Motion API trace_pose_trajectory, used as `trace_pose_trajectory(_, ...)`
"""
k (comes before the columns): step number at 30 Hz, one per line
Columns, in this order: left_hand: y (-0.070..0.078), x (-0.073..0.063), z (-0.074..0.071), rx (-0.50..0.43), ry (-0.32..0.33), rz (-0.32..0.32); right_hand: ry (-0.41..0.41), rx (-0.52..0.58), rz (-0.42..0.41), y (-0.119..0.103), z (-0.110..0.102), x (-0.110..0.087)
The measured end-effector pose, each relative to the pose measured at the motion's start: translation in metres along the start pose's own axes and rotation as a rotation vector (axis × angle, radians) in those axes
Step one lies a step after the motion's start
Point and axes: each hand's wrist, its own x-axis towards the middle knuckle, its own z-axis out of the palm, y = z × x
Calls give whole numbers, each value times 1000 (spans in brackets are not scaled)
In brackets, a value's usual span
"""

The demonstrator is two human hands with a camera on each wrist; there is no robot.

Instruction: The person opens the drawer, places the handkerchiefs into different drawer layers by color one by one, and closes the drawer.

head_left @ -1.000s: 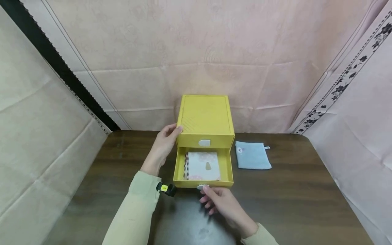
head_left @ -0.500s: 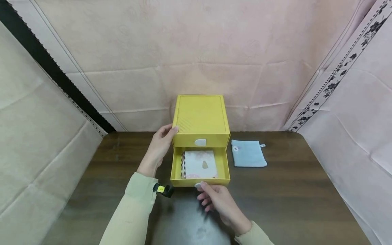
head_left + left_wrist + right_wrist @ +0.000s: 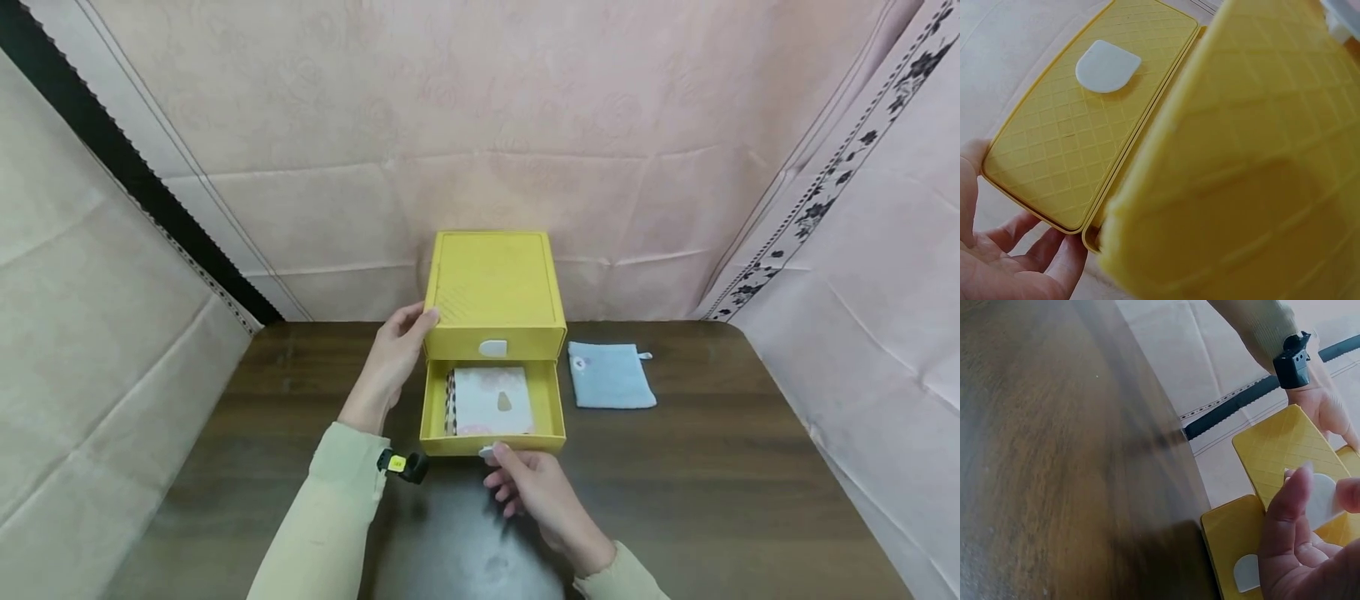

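A yellow drawer box [image 3: 493, 283] stands at the back of the table. Its drawer under the top one [image 3: 492, 446] is pulled well out; a white notebook-like item [image 3: 493, 402] with a checkered left edge lies in it. My left hand [image 3: 390, 354] grips the box's left front corner, thumb on the top edge, fingers along the side [image 3: 1041, 250]. My right hand [image 3: 542, 493] pinches the pulled-out drawer's white tab [image 3: 1321, 501] between thumb and finger. Below that drawer, the right wrist view shows another yellow front [image 3: 1235, 531] with a white tab, pushed in.
A light blue cloth pouch [image 3: 611, 377] with a small loop lies right of the box on the dark wooden table [image 3: 712, 483]. Pale cloth [image 3: 480, 108] hangs close behind the box and along both sides.
The view has shifted slightly, so everything sits a little further left than one second ago. Both hands keep their places on the box and tab; the drawer stays pulled out.
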Motion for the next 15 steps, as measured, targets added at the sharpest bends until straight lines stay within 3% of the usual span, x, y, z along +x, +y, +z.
trace_pose_trajectory(15, 0, -1, -1, -14, 7, -16, 12, -50, -26, -9, -7, 32)
